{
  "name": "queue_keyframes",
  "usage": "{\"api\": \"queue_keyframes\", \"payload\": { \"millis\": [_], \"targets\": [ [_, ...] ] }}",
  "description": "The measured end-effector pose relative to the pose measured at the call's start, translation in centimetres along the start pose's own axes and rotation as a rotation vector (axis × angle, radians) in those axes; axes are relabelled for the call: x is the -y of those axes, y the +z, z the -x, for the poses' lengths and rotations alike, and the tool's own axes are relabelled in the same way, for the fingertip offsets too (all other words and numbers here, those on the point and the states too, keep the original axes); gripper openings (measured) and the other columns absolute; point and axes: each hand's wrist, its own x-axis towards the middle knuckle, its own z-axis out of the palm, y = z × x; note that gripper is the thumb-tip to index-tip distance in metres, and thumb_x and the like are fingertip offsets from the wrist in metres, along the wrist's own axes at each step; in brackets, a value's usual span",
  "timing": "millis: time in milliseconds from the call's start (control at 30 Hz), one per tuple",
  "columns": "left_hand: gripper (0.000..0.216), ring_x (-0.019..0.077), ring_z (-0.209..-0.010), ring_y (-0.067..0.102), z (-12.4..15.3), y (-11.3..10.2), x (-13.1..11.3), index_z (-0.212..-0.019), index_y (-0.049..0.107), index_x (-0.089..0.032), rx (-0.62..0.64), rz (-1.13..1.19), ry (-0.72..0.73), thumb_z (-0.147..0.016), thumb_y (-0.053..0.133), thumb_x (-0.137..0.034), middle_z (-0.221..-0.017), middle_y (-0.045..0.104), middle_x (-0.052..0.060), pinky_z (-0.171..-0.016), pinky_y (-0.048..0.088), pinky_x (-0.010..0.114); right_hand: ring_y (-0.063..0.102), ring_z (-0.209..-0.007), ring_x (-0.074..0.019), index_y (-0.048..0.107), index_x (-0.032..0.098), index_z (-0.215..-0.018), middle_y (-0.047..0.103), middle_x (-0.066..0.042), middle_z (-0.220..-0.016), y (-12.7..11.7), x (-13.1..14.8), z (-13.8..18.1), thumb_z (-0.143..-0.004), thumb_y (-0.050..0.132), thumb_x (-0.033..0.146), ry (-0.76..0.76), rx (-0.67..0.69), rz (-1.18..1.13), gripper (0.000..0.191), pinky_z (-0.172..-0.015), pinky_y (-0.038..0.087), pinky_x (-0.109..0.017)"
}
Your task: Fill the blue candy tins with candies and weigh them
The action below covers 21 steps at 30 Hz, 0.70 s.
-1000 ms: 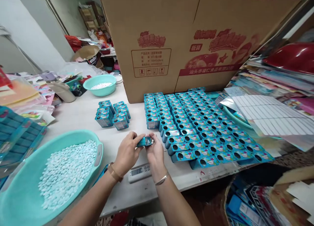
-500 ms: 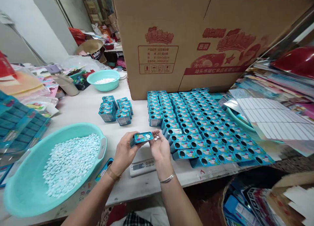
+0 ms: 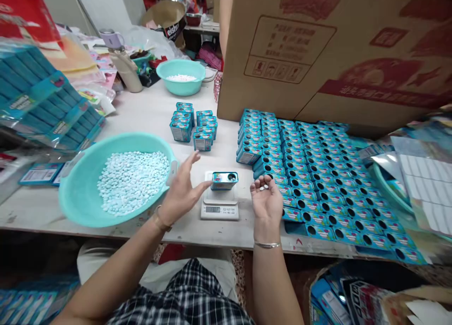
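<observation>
A small blue candy box stands on the white kitchen scale, its round top opening toward me. My left hand is just left of the box, thumb and fingers spread apart with nothing in them. The thumb tip is close to the box's edge; I cannot tell if it touches. My right hand is palm up to the right of the scale, fingers curled, cradling a few white candies. Left of the scale, a large turquoise basin contains many pale blue-white candies.
Rows of blue boxes fill the table's right side, with a big cardboard carton behind them. Two short rows of boxes stand beyond the scale. A smaller turquoise basin is at the back. Wrapped box packs lean at left.
The blue box has gone from my left hand onto the scale, and that hand has opened and drawn left. My right hand has moved away from the box, still holding candies. The view has shifted.
</observation>
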Motion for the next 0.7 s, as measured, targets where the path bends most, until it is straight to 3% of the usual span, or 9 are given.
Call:
{"api": "queue_keyframes", "payload": {
  "millis": [100,200,400,600,700],
  "targets": [
    [0.067,0.0243,-0.133,0.047,0.7,-2.2,-0.3,-0.144,0.037,-0.024,-0.058,0.045,-0.049,-0.085,0.067,-0.033,-0.140,0.053,0.010,-0.115,0.033,0.044,0.064,-0.066,-0.0084,0.062,0.016,-0.083,0.066,0.001,-0.074,-0.2,-0.1,0.2,-0.089,0.050,0.017,0.009,-0.006,0.015,0.013,-0.068,0.055,-0.023],
    [0.065,0.0241,-0.130,0.051,1.5,-2.9,0.5,-0.142,0.040,-0.024,-0.070,0.100,-0.107,-0.084,0.068,-0.033,-0.137,0.055,0.009,-0.111,0.039,0.043,0.069,-0.075,-0.0104,0.062,0.015,-0.089,0.068,-0.001,-0.080,0.0,-0.3,0.3,-0.088,0.049,0.014,-0.008,-0.011,0.036,0.013,-0.076,0.057,-0.026],
    [0.062,0.0238,-0.127,0.054,2.5,-2.3,1.9,-0.139,0.045,-0.024,-0.064,0.132,-0.159,-0.083,0.069,-0.035,-0.134,0.059,0.008,-0.110,0.041,0.042,0.071,-0.093,-0.0132,0.060,0.015,-0.094,0.072,-0.004,-0.091,0.3,-0.6,0.3,-0.078,0.045,-0.002,-0.025,0.002,0.124,0.028,-0.087,0.057,-0.029],
    [0.058,0.0237,-0.126,0.054,2.5,-2.0,1.4,-0.139,0.045,-0.025,0.010,0.122,-0.159,-0.086,0.065,-0.036,-0.134,0.059,0.008,-0.109,0.042,0.041,0.071,-0.098,-0.0142,0.059,0.015,-0.095,0.072,-0.006,-0.096,0.5,-0.8,0.5,-0.082,0.046,0.001,-0.016,0.012,0.151,0.023,-0.086,0.057,-0.026],
    [0.061,0.0239,-0.127,0.053,1.9,-0.8,1.3,-0.141,0.042,-0.023,0.065,0.100,-0.115,-0.086,0.065,-0.036,-0.136,0.057,0.009,-0.109,0.042,0.042,0.071,-0.098,-0.0139,0.059,0.015,-0.096,0.072,-0.004,-0.095,0.8,-1.1,0.4,-0.085,0.045,0.003,-0.014,0.026,0.146,0.021,-0.086,0.056,-0.026]
  ]
}}
